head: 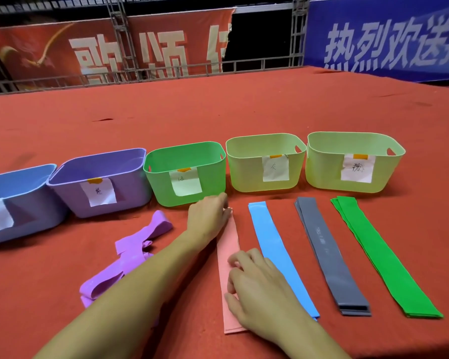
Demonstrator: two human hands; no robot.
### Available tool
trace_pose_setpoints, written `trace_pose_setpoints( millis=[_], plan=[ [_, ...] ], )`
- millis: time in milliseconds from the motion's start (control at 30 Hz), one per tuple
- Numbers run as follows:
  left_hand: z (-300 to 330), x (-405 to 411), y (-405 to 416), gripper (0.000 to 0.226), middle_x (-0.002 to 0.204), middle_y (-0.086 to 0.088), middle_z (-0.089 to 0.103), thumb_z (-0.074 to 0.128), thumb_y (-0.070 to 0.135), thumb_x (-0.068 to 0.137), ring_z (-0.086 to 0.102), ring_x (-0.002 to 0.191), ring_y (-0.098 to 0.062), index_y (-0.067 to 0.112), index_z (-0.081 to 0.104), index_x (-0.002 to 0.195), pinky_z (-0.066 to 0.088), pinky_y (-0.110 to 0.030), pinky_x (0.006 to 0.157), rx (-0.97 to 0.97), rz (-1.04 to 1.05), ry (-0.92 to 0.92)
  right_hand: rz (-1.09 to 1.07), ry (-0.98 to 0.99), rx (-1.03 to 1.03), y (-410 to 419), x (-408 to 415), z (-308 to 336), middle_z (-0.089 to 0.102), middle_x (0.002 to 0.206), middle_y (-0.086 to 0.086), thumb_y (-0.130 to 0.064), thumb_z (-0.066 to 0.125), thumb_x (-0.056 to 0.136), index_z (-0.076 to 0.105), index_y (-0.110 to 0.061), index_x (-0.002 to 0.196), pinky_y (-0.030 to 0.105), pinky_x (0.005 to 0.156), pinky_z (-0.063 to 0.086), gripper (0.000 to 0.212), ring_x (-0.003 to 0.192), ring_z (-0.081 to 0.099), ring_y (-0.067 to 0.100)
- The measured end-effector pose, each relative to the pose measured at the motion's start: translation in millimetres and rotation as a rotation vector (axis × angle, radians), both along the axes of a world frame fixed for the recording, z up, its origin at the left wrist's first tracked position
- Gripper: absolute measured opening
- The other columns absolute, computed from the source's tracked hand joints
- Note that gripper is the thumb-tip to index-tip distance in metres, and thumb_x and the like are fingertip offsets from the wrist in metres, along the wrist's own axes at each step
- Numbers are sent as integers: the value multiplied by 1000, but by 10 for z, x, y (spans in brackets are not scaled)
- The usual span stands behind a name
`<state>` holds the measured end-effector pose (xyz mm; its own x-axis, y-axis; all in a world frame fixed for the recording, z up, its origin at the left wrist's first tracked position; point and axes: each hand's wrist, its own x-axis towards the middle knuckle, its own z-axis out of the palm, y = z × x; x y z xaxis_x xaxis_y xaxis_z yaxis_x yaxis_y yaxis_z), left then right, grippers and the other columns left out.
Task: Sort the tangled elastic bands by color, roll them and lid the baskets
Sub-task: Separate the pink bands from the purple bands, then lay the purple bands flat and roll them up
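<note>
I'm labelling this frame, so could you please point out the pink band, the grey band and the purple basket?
pink band (228, 244): head view, bare stretch between the hands.
grey band (329, 255): head view, middle of the strip.
purple basket (130, 195): head view, front wall beside its label.

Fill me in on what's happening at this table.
A person is flattening a pink band on the red table, left hand at its far end, right hand near the middle. Blue, grey and green bands lie straight beside it; purple bands remain tangled. The five baskets have no lids on.
</note>
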<state>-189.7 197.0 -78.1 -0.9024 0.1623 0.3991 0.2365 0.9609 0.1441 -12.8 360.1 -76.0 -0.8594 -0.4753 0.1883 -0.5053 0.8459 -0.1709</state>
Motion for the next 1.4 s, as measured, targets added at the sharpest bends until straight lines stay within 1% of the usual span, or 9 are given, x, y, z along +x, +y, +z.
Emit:
trace_pose_setpoints(
  millis=[167,300,533,800,933,1100,1200,1267,1400],
  plan=[
    [76,340,-111,16,99,18,79,59,48,101,71,98,-14,34,65,107,51,-33,73,114,-106,-138,6,88,12,-31,-86,-76,60,97,-2,-43,42,89,60,-24,95,42,73,54,27,87,57,26],
    [199,656,-346,22,114,27,75,60,54,97,70,100,-8,39,66,111,54,-35,80,161,-105,-167,-25,16,-55,-92,-214,-45,60,107,-4,-43,38,93,59,-29,111,42,85,51,31,101,56,26],
    [379,1136,-1422,22,88,30,75,63,59,84,71,79,6,41,73,93,61,-37,83,477,113,-124,21,-101,-512,-479,-390,122,62,104,-19,-37,61,97,63,-38,101,32,88,54,4,97,59,4],
    [311,1514,-1855,30,97,28,76,63,66,88,71,84,-5,41,77,96,59,-43,80,482,-30,-229,263,-426,-364,-1175,-286,123,70,99,-22,-72,76,74,57,-41,119,32,88,54,58,93,62,2],
    [183,1525,-1973,12,99,26,76,66,44,95,71,83,-6,40,76,100,59,-39,77,534,-10,-119,254,-283,-394,-1270,-242,66,67,96,-18,-48,77,83,56,-40,120,34,86,52,44,93,58,6],
    [267,1599,-2033,52,116,12,77,60,-10,81,70,104,-3,21,74,120,52,-18,81,705,-280,-352,166,-346,-1029,-1249,-310,163,73,108,-14,-10,76,94,66,-29,111,27,83,55,27,97,69,10],
    [155,1606,-1929,35,116,19,70,69,18,87,63,105,-9,31,67,119,53,-30,89,503,-284,-238,168,-378,-1177,-1243,-335,183,72,106,-13,-9,71,95,65,-21,113,25,90,55,22,99,70,9],
    [79,1562,-1905,21,101,29,61,60,39,86,55,94,-10,41,58,106,50,-38,79,362,-147,-107,193,-425,-1207,-1253,-317,183,71,102,-16,1,67,99,63,-15,114,21,88,54,22,96,69,4],
    [72,1493,-1936,23,93,28,67,63,44,84,56,92,-11,42,68,107,48,-39,77,490,21,4,216,-466,-1289,-1281,-291,197,68,108,-10,8,62,100,60,-8,118,34,93,60,23,97,67,7]
  ],
)
